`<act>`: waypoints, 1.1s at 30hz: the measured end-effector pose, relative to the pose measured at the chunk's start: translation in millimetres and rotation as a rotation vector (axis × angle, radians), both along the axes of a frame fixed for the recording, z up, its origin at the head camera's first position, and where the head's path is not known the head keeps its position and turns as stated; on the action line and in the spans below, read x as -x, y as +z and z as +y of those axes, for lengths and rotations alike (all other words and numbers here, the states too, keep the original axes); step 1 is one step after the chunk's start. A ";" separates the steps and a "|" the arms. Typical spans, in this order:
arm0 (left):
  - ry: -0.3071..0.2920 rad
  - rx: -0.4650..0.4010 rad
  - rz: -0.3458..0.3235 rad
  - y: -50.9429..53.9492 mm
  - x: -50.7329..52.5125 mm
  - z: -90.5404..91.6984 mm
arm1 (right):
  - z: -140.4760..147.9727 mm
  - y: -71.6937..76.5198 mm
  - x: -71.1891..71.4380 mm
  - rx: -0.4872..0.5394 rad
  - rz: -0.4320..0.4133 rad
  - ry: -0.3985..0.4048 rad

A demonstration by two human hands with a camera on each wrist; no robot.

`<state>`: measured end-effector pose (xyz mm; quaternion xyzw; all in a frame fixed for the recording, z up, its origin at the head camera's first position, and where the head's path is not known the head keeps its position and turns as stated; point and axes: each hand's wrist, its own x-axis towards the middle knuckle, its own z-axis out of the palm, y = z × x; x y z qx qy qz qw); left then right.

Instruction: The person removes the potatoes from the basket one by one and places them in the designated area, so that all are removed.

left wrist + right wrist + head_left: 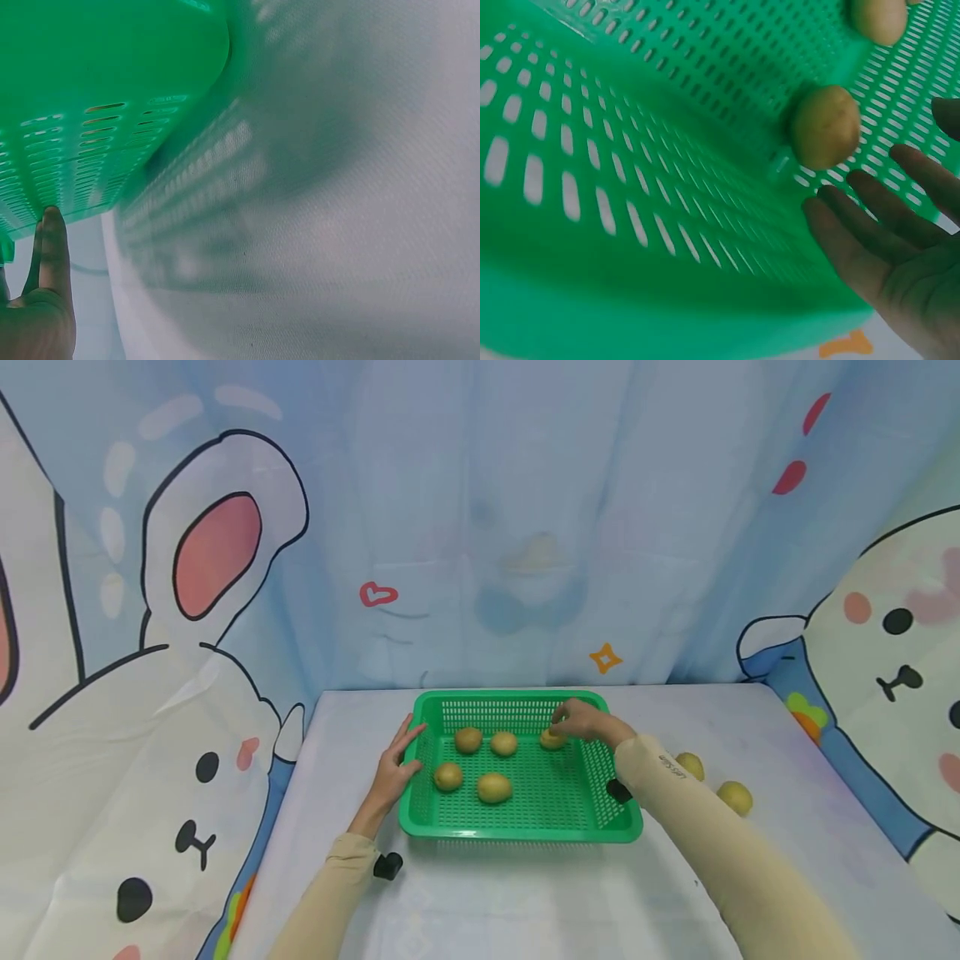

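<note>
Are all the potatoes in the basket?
No, two potatoes lie on the table, outside the basket.

The sleeved left forearm [318, 902] and right forearm [720, 839] are stretched forward. The left hand [390, 777] is held with fingers extended, its thumb spread apart. The right hand [587, 722] is held farther forward, angled leftward, its fingers [864, 226] slightly bent and parted.

Five potatoes [494, 788] in green basket [555, 810]

Inside the green perforated plastic basket [525, 836], bare floor [551, 802] opens toward four o'clock; round yellow-brown potatoes [494, 788] obstruct seven through one o'clock.
</note>
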<state>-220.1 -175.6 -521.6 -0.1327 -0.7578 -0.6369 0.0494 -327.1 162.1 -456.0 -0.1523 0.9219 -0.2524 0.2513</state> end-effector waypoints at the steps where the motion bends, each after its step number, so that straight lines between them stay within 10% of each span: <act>1: -0.002 0.001 0.000 0.2 0.2 -0.2 | -1.3 -2.6 0.4 -0.009 -0.002 -0.008; 33: -0.009 -0.003 0.012 -1.9 2.5 -1.1 | -6.2 -52.4 10.1 0.107 0.207 -0.326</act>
